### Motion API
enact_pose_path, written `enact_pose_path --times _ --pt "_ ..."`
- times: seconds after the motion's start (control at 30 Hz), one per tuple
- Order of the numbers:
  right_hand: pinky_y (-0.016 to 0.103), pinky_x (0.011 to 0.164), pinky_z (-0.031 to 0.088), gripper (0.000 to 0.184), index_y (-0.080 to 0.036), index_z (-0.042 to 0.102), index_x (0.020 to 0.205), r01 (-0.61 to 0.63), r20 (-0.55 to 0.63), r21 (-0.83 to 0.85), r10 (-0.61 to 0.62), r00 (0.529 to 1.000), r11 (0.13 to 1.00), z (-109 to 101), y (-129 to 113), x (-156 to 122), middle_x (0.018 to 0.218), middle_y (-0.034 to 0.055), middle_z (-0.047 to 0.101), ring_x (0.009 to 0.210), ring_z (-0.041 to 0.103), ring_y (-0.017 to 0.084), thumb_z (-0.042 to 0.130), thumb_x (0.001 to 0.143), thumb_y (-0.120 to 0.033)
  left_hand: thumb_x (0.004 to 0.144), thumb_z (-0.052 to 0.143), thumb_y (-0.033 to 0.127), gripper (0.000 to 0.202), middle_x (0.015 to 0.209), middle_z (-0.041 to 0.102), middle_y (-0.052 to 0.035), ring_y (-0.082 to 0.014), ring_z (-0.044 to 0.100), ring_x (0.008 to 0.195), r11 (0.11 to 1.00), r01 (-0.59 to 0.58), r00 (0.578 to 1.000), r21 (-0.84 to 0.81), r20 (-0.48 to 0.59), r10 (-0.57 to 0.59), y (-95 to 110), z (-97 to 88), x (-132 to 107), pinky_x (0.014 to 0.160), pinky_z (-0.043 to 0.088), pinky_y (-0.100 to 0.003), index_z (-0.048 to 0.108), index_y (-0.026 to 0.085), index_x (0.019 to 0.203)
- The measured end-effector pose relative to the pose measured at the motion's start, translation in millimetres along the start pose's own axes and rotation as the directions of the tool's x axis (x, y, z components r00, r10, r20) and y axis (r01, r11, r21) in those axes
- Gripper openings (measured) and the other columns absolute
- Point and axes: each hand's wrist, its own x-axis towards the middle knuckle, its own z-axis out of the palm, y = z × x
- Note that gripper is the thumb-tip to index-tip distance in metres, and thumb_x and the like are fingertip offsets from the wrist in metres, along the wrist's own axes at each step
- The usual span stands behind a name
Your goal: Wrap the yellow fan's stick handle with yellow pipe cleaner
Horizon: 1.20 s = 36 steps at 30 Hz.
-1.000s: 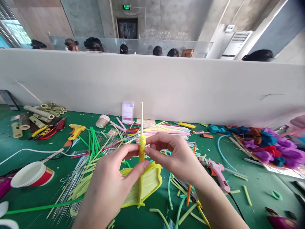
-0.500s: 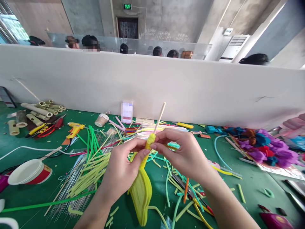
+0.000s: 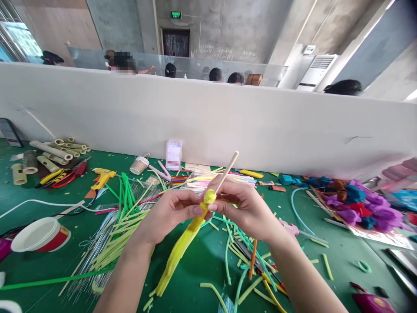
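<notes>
Both hands meet around a yellow pipe-cleaner piece [image 3: 182,250] in the middle of the head view. Its long, petal-like body hangs down to the lower left, seen nearly edge-on. A pale wooden stick [image 3: 226,172] pokes out at the upper right of its wrapped yellow knob. My left hand [image 3: 174,214] pinches the narrow neck between thumb and fingers. Close beside it, my right hand [image 3: 239,204] is closed at the knob, thumb and fingertips against the yellow wrapping. Some of the right fingers are hidden behind the knob and stick.
Yellow-green pipe cleaners [image 3: 117,243] and bare wires lie to the left, near a yellow glue gun [image 3: 102,178] and a paper cup [image 3: 41,234]. Scissors [image 3: 250,252] lie among scraps at right. Purple flowers [image 3: 386,213] sit far right. A white partition [image 3: 208,117] closes the back.
The yellow piece has turned: its body swung left and now shows its edge instead of its broad face. The stick leans further right, and both hands sit slightly lower.
</notes>
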Motion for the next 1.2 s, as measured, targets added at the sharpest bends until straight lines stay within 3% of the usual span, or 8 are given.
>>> enact_pose_path --times 0.13,0.23,0.4,0.5,0.67,0.87,1.0,1.2 --pt "0.031 0.073 0.052 0.014 -0.02 0.071 0.091 0.017 -0.063 -0.132 -0.025 0.998 0.991 4 0 4 0.089 0.0044 0.067 0.083 0.063 0.017 0.064 0.094 -0.031 0.08 0.078 0.037 0.025 0.101 0.077 -0.005 -0.0225 0.071 0.095 0.96 -0.03 0.97 0.28 -0.223 0.095 11 9.4 -14 0.083 0.055 -0.03 0.073 0.025 0.102" --pt "0.029 0.072 0.05 0.006 -0.02 0.069 0.09 0.08 -0.082 -0.208 -0.099 0.992 0.975 12 -3 7 0.09 0.0037 0.067 0.083 0.062 0.016 0.064 0.092 -0.023 0.079 0.079 0.034 0.02 0.094 0.077 -0.0019 -0.0223 0.072 0.087 0.831 -0.052 0.885 0.554 -0.36 0.295 15 20.5 -22 0.078 0.055 -0.03 0.072 0.026 0.096" --pt "0.025 0.058 0.045 0.007 -0.02 0.065 0.083 0.097 -0.203 -0.283 -0.159 0.966 0.954 23 -8 12 0.087 0.0017 0.063 0.069 0.056 0.012 0.065 0.09 -0.019 0.088 0.07 0.032 0.012 0.088 0.078 -0.0008 -0.0188 0.072 0.074 0.813 -0.088 0.801 0.575 -0.445 0.401 6 25.0 -20 0.072 0.055 -0.029 0.075 0.026 0.097" --pt "0.026 0.056 0.044 0.007 -0.02 0.066 0.083 0.07 -0.248 -0.274 -0.141 0.958 0.959 22 -7 13 0.085 0.0015 0.062 0.066 0.054 0.011 0.067 0.09 -0.021 0.088 0.071 0.031 0.011 0.092 0.079 -0.0011 -0.0186 0.073 0.08 0.885 -0.115 0.809 0.451 -0.475 0.347 2 23.5 -17 0.074 0.056 -0.027 0.076 0.026 0.096" --pt "0.028 0.065 0.05 0.004 -0.021 0.072 0.087 0.08 -0.18 -0.092 -0.096 0.979 0.993 9 -5 14 0.086 0.0021 0.065 0.076 0.063 0.014 0.069 0.089 -0.022 0.085 0.074 0.031 0.008 0.084 0.077 -0.0019 -0.0175 0.072 0.08 0.989 -0.122 0.915 0.082 -0.377 0.144 10 21.9 -12 0.074 0.057 -0.024 0.078 0.024 0.087" --pt "0.028 0.065 0.054 0.004 -0.021 0.074 0.082 0.046 -0.15 0.178 -0.019 0.988 0.983 5 -4 14 0.083 0.0014 0.066 0.075 0.065 0.014 0.076 0.084 -0.023 0.086 0.073 0.029 0.01 0.074 0.074 -0.0021 -0.0131 0.068 0.069 0.975 -0.088 0.978 -0.202 -0.203 0.046 12 19.0 -12 0.066 0.055 -0.021 0.077 0.02 0.086" --pt "0.027 0.054 0.058 0.007 -0.022 0.074 0.089 -0.011 0.034 0.515 -0.008 0.999 0.857 9 -1 14 0.089 0.0007 0.065 0.063 0.067 0.012 0.076 0.085 -0.027 0.084 0.076 0.028 0.01 0.071 0.073 -0.0022 -0.0129 0.068 0.064 0.933 -0.079 0.996 -0.35 -0.063 0.06 5 15.9 -9 0.065 0.056 -0.024 0.077 0.018 0.086" --pt "0.025 0.057 0.051 0.012 -0.018 0.074 0.083 0.027 0.005 0.295 -0.03 1.0 0.955 8 0 11 0.082 0.002 0.062 0.068 0.061 0.011 0.076 0.085 -0.03 0.079 0.081 0.026 0.015 0.083 0.077 -0.0035 -0.0167 0.074 0.08 0.964 0.013 1.0 -0.265 0.008 -0.011 11 8.1 -11 0.078 0.058 -0.026 0.076 0.018 0.091"
